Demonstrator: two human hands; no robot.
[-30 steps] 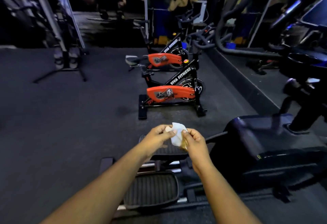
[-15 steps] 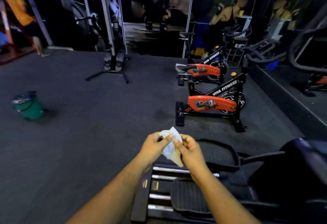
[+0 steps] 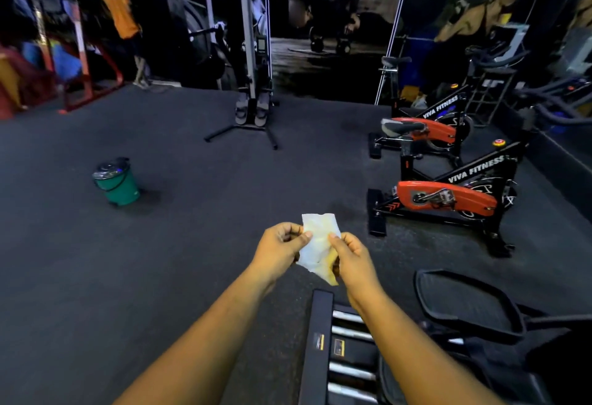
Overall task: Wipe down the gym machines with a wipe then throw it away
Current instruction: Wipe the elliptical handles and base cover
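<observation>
The left hand (image 3: 278, 246) and right hand (image 3: 350, 255) are each pinched on an edge of the soiled wipe (image 3: 318, 244), held stretched between them well right of the green bin (image 3: 117, 182), presumably for folding before disposal.

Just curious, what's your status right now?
Left hand and right hand pinch the wipe. Green bin ahead left, open floor between.

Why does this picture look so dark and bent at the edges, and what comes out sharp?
Head view: the gym is dim, with a bluish cast on the black floor; the wide lens bows the upright poles and stretches the forearms; the far left background is smeared; the white wipe, pinched between the left hand and right hand, is brightest and crisp, as is the green bin.
</observation>
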